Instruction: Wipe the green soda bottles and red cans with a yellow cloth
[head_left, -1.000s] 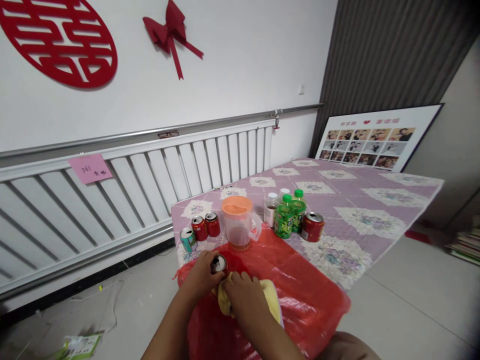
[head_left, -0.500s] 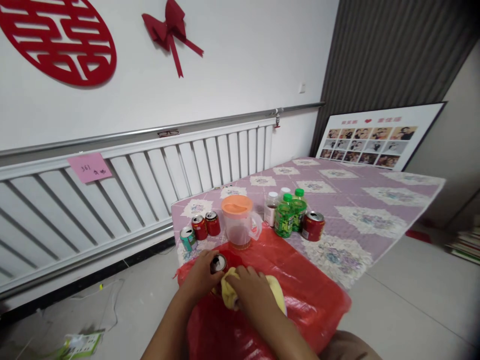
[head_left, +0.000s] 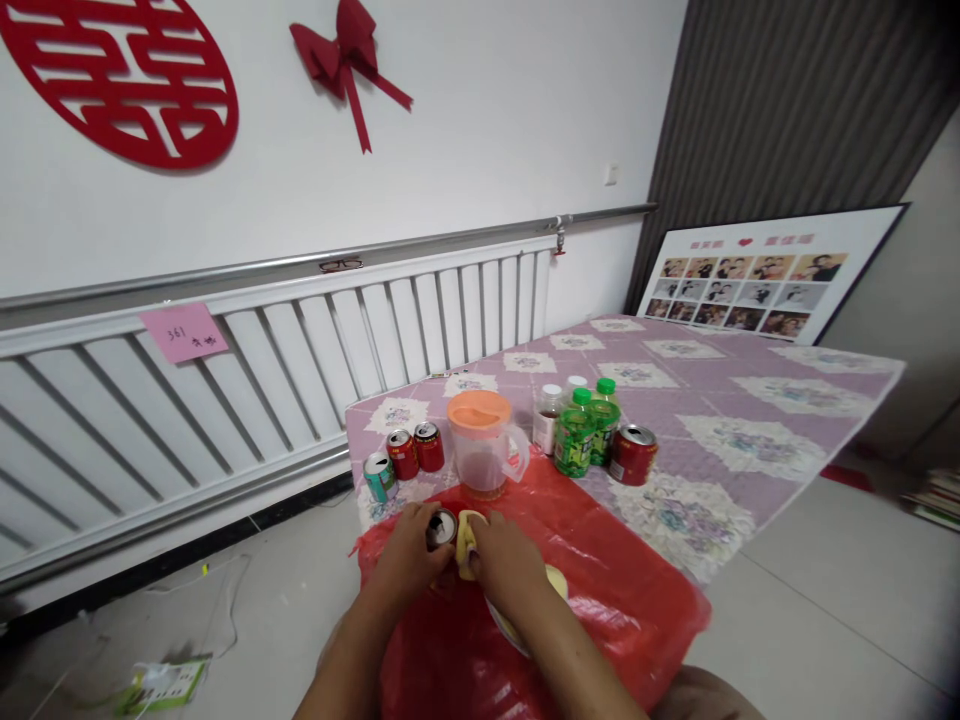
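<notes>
Cylindrical metal drink can with a silver top (head_left: 442,526) is standing roughly upright in the left hand (head_left: 409,552), whose fingers and thumb are wrapping round its side just below the rim; the can's base is hidden above a glossy red plastic sheet (head_left: 622,600). The right hand (head_left: 507,562), just right of that grip, is clutching a soft yellow cloth (head_left: 465,548), though whether the cloth is touching the metal is hard to tell. The can is probably going to feel light, stiff along its rim but easily dented at the wall, and slippery if wet; how much is inside cannot be told. Holding it round the upper side, with fingertips away from the sharp-edged mouth hole, is looking safest. The cloth is likely giving limply wherever it is being squeezed. Near the grip on its left, the edge of the table covered in lilac floral cloth (head_left: 679,385) is dropping to the floor. Directly beyond the grip, a translucent plastic jug with an orange lid (head_left: 480,450) is limiting forward reach, and three small cans (head_left: 403,455) are lining up beyond the left hand. More room is stretching rightward across the sheet.
</notes>
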